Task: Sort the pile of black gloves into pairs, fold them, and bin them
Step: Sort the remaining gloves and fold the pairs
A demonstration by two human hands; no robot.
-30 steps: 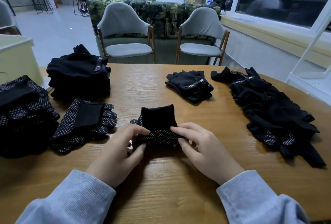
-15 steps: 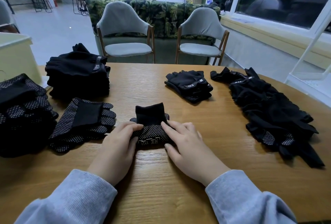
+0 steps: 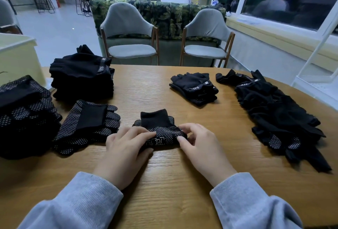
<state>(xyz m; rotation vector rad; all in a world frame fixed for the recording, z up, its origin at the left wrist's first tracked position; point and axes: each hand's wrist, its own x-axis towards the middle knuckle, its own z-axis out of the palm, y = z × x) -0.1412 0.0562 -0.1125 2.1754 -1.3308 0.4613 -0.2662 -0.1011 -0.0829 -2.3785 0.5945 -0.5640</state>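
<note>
A folded pair of black dotted gloves lies at the middle of the wooden table, cuff pointing away from me. My left hand pinches its near left edge between thumb and fingers. My right hand pinches the near right edge with curled fingertips. An unsorted pile of black gloves stretches along the right side.
Another folded dotted pair lies left of centre, beside a dotted stack at the far left. A stack of strapped gloves sits at back left, a smaller one at back right. A pale yellow bin stands left. Two chairs face the table.
The folded dotted pair was pressed flatter. Both hands shifted from pressing on top of it to pinching its near edges.
</note>
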